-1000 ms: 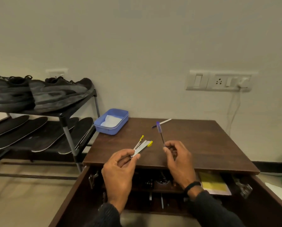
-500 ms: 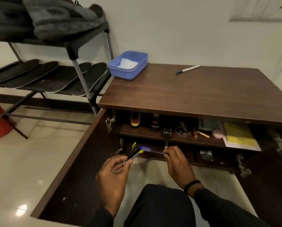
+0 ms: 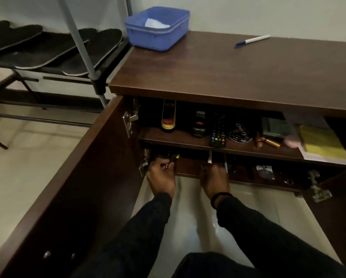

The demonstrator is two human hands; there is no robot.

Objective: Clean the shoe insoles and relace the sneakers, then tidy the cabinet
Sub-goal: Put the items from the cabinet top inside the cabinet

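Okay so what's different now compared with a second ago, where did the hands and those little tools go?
Both hands came down from above the cabinet top to the lower shelf. The left hand still pinches the yellow-tipped tools, now at the shelf's left end. The right hand has reached in too; the purple-handled tool can't be made out now. The blue tub and pen stayed put.

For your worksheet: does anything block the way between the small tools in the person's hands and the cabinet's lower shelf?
Nothing visible does. The door is swung open, and the left hand and right hand already reach the lower shelf edge.
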